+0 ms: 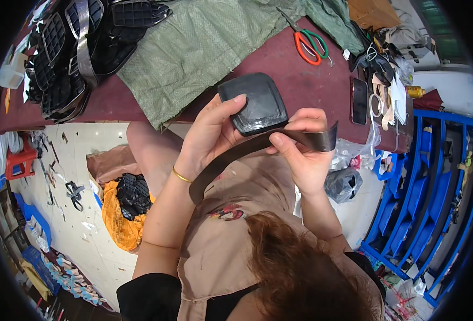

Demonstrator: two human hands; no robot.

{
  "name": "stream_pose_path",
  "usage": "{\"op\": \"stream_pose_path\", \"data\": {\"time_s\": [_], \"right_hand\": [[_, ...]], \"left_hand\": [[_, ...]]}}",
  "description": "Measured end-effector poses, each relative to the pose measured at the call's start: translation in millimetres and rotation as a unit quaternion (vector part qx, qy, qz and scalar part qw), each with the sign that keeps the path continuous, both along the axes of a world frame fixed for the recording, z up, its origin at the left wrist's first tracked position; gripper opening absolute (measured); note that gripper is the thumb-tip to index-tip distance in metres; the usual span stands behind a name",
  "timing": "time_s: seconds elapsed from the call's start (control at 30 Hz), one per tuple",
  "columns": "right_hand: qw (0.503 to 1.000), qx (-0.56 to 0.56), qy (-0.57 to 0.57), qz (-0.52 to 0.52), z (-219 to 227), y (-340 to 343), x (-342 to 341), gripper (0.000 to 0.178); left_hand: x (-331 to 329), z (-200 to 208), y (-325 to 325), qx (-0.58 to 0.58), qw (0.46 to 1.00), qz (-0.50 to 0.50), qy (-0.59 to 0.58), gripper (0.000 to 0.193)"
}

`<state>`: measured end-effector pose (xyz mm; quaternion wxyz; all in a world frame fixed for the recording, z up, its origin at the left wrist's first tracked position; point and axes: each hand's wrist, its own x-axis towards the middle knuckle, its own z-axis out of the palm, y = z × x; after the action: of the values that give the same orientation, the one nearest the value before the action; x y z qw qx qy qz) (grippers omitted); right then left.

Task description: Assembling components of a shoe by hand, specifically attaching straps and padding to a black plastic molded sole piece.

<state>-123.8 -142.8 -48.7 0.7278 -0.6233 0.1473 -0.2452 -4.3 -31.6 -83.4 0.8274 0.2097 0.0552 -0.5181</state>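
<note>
My left hand [215, 125] grips a black rounded block [255, 101] that looks like a shoe heel, its thumb lying across the face. The block is held above my lap, by the table's near edge. My right hand [303, 155] pinches a dark brown strip [223, 163] of leather-like material between thumb and fingers. One part of the strip runs along the block's lower edge. Its long free end curves down to the left over my left wrist, and the short end sticks out to the right of my right hand.
Black shoe soles [52, 40] are piled at the table's left. A green woven sheet [177, 48] covers part of the maroon tabletop [322, 88]. Beyond lie scissors [309, 45] with red and green handles. A phone [359, 101] rests at right, near a blue rack [416, 187].
</note>
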Motion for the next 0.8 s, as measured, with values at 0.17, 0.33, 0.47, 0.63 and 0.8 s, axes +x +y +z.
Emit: {"op": "stream_pose_path", "data": {"time_s": [0.17,0.33,0.47,0.63,0.8], "right_hand": [[1.000,-0.009,-0.013,-0.007,-3.4,-3.3,0.9,0.024],[1.000,0.004,-0.004,-0.025,-2.6,-2.6,-0.6,0.023],[0.999,-0.028,-0.002,-0.041,-1.1,-2.0,-1.3,0.024],[0.993,-0.111,0.049,0.001,15.0,-25.5,-8.2,0.014],[0.992,-0.098,0.063,0.045,25.9,-28.5,-0.2,0.013]], "left_hand": [[-2.5,-2.1,-1.9,-0.013,0.999,-0.008,0.028,0.036],[-5.8,-3.3,-3.4,-0.016,0.999,-0.008,0.040,0.035],[-5.7,-5.5,2.9,-0.006,0.999,-0.005,0.034,0.037],[-8.8,2.6,11.5,-0.048,0.996,-0.021,0.075,0.041],[-8.2,1.5,13.4,-0.069,0.995,-0.056,0.044,0.045]]}}
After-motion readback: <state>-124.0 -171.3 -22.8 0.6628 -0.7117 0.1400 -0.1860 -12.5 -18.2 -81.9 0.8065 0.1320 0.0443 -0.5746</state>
